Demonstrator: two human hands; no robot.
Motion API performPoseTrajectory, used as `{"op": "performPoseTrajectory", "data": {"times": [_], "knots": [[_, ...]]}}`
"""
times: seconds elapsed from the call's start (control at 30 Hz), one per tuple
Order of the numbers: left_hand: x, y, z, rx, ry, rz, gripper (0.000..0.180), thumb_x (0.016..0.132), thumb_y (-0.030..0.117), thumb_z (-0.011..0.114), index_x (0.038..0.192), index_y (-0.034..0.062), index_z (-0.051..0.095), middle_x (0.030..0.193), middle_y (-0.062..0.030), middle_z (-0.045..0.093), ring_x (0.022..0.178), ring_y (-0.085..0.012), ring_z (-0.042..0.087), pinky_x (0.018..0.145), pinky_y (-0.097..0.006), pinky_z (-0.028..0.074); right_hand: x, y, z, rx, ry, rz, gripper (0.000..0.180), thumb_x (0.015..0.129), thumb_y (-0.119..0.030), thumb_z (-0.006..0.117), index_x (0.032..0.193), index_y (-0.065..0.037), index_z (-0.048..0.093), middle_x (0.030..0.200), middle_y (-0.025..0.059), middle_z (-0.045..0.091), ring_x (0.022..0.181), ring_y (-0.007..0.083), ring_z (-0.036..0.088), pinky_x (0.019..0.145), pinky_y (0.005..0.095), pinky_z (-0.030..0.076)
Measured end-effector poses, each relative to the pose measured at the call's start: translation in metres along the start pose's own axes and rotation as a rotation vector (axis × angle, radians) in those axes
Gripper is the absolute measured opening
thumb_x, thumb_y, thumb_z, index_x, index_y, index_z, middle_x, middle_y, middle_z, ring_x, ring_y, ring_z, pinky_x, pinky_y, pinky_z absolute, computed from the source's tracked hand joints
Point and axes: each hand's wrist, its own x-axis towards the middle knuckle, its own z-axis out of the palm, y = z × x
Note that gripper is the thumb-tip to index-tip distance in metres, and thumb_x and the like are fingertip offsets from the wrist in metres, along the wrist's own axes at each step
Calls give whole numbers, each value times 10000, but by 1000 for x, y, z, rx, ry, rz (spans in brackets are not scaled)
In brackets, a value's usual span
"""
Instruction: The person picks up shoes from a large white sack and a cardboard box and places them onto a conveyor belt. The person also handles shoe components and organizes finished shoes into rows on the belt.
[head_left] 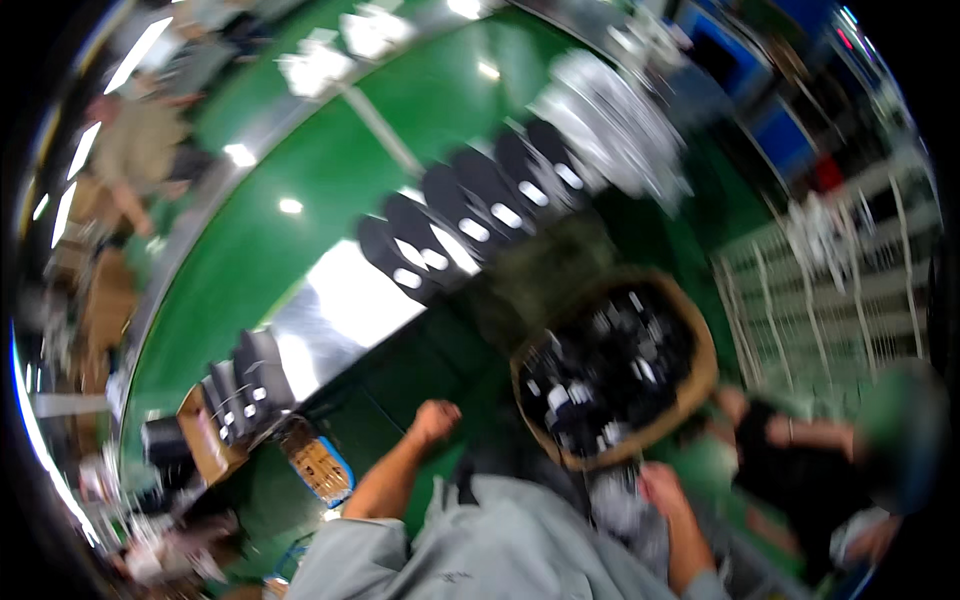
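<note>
My left hand (pixel 437 420) is curled into a loose fist in front of my body, below the metal edge plate (pixel 350 290) of the green work surface. Nothing shows in it. My right hand (pixel 660 487) is low on the right, its fingers closed at the edge of a crumpled translucent plastic bag (pixel 617 505); blur hides the exact grip. Just beyond it stands a wide tan-rimmed container (pixel 700 335) heaped with small black pieces (pixel 610 365) bearing white spots. Black sole-shaped pieces (pixel 455 200) with white labels lie in a row along the surface's edge.
More dark soles (pixel 262 370) stand by a cardboard box (pixel 208 440) at left, near a blue-rimmed basket (pixel 325 470). Clear plastic bags (pixel 610 120) are piled at the far right end. A white wire rack (pixel 820 290) and a co-worker in black (pixel 790 450) are on the right.
</note>
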Motion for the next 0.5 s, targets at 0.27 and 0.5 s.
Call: {"op": "performPoseTrajectory", "data": {"times": [0.27, 0.5], "knots": [[48, 121, 40, 252, -127, 21, 281, 895, 279, 630, 960, 11, 687, 782, -161, 679, 683, -265, 660, 668, -388, 528, -27, 56, 40, 76, 260, 212, 240, 943, -229, 627, 1086, -36, 627, 865, 55, 649, 693, 138, 604, 564, 275, 489], [-13, 145, 10, 306, -166, 296, 291, 925, 251, 622, 1026, -20, 657, 892, -167, 676, 827, -279, 671, 736, -388, 534, 93, -76, 151, -834, 440, -629, 667, 824, -259, 727, 1412, -102, 453, 1266, 211, 555, 1157, 376, 516, 980, 467, 405]]}}
